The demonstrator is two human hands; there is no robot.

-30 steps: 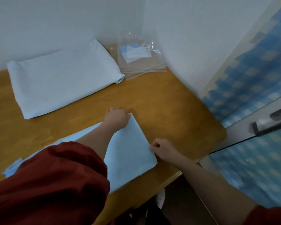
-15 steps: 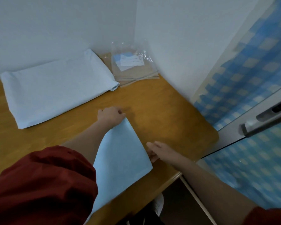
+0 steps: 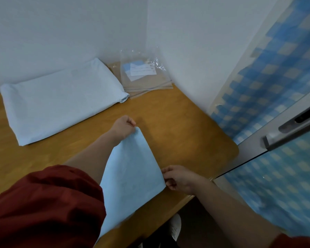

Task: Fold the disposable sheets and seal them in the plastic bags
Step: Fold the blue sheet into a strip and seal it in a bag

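While both hands hold it, the folded blue sheet (image 3: pixel 132 176) lies flat on the near part of the wooden table (image 3: pixel 183 126), reaching toward the front edge. Left hand (image 3: pixel 124 127): fingers curled, pinching the sheet's far corner. Right hand (image 3: pixel 178 178): fingers curled, pinching the near right corner, just at the sheet's edge. Left forearm crosses the sheet's left side; red sleeve (image 3: pixel 43 208) covers its lower left. Well apart, at the back left against the wall: a stack of pale folded sheets (image 3: pixel 61 99). Just beside the stack, in the table's back corner: clear plastic bags (image 3: pixel 143 76) with a white-and-blue label inside, partly leaning on the wall. Right of the table: blue checkered door with a grey handle (image 3: pixel 292 129).
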